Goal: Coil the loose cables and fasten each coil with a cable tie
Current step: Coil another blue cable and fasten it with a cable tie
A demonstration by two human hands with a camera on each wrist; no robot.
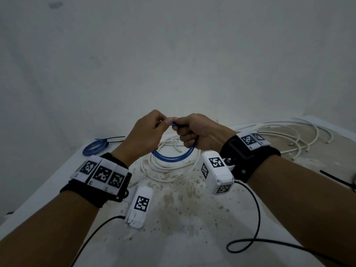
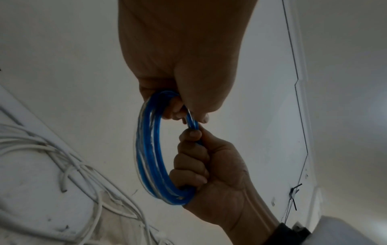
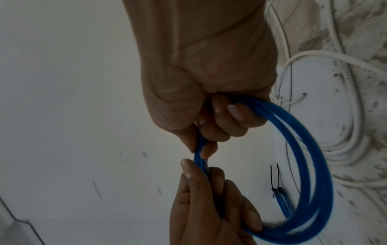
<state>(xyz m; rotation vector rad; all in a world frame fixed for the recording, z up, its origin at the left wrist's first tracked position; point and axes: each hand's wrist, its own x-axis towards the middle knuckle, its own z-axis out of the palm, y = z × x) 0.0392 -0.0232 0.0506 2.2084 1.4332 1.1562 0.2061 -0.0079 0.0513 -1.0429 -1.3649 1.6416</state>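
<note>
We held the coiled blue plastic cable [image 1: 174, 155] above the stained white table [image 1: 192, 218], our left hand [image 1: 143, 134] and right hand [image 1: 194, 134] both gripping its top, knuckles nearly touching.

All three views are dim and greyish, with flat, soft light and no hard shadows. In the head view the wall [image 1: 173, 54] darkens toward the corners, brightest just behind the hands, and the table edge [image 1: 38, 199] bows from wide-angle distortion. Both wrist views are murky; the near wrist fills the top, soft and underlit. The blue cable coil [image 3: 314, 165] smears with motion blur at its lower edge
</note>
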